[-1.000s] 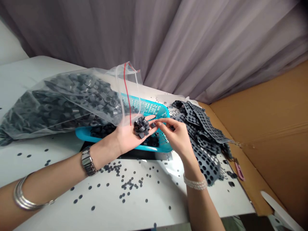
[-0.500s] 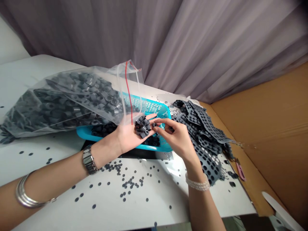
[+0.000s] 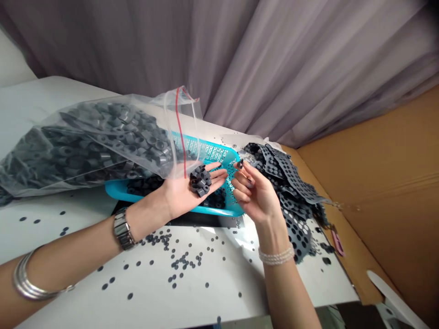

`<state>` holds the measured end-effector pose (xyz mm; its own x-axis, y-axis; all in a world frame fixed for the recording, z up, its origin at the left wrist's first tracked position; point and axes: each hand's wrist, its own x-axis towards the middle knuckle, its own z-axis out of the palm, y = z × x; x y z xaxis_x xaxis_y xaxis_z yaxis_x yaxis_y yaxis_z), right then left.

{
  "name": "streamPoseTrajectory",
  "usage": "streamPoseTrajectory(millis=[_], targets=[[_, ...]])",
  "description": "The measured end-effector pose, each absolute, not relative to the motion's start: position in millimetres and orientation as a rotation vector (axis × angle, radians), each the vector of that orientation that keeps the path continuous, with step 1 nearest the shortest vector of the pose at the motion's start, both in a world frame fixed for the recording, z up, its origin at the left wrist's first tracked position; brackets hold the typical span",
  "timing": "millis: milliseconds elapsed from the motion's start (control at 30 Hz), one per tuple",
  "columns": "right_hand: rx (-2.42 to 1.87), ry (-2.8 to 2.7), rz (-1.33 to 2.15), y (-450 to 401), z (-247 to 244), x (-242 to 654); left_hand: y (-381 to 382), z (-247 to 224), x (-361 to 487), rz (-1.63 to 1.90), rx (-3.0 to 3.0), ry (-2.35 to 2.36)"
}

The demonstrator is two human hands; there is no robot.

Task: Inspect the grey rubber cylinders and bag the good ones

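Note:
My left hand (image 3: 180, 194) is palm up with its fingers stretched out, holding a small heap of short dark grey plastic rings (image 3: 200, 180). To its right, my right hand (image 3: 257, 192) is raised, palm side toward me, with the other fingers curled. Between its thumb and index finger it pinches one dark grey plastic ring (image 3: 240, 163), apart from the heap. Below both hands is a blue plastic basket (image 3: 164, 208) with more dark pieces, partly hidden by my left hand. A clear zip bag (image 3: 85, 137) full of such rings leans over the basket's left part.
Small dark discs (image 3: 185, 261) lie scattered over the white table (image 3: 154, 304). Perforated dark grey sheets (image 3: 291, 178) are heaped on the right, beside a cardboard panel (image 3: 377, 183). A pink-handled tool (image 3: 338, 242) lies near them. A grey curtain (image 3: 206, 55) hangs behind.
My right hand has lifted away from the left fingers, up and to the right, turning its palm side toward me with a ring pinched. The left hand's heap stays in place.

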<state>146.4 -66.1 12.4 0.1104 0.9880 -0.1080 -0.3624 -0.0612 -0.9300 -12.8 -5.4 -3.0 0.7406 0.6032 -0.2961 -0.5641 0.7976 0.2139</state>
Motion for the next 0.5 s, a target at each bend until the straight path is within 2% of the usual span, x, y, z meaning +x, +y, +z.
streamPoseTrajectory(millis=[67,200,500], targets=[[-0.897,-0.666,1.468,-64.6,12.7,150.3,-5.5,-2.9,-12.9,0.639,0.100,0.349],[-0.840,-0.607,1.509,-64.5,12.4,153.3,-5.5,-3.4,-13.1,0.638,0.100,0.339],[-1.244,-0.911,1.157,-63.3,11.4,153.5,-7.8,-1.2,-12.3,0.669,0.095,0.362]])
